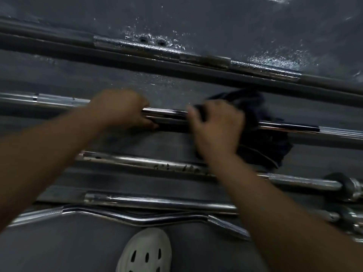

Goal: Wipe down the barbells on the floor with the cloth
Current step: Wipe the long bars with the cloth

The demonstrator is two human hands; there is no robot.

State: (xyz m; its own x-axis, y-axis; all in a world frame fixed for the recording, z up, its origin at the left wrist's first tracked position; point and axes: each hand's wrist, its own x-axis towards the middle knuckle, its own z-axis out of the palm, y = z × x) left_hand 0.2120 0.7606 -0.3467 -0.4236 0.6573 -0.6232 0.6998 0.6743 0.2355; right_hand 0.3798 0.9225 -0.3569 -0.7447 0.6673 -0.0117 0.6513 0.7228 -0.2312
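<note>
Several chrome barbells lie side by side on the dark floor. My left hand grips the shiny middle barbell from above. Just to its right, my right hand presses a dark cloth onto the same bar; the cloth bunches over the bar and hangs down toward the bar below. The image is blurred around the right hand. A worn, rusty barbell lies farther away.
Nearer me lie a spotted straight bar, another chrome bar and a curved curl bar. Collars and bar ends crowd the right edge. A white perforated clog stands at the bottom centre. The floor looks wet in patches.
</note>
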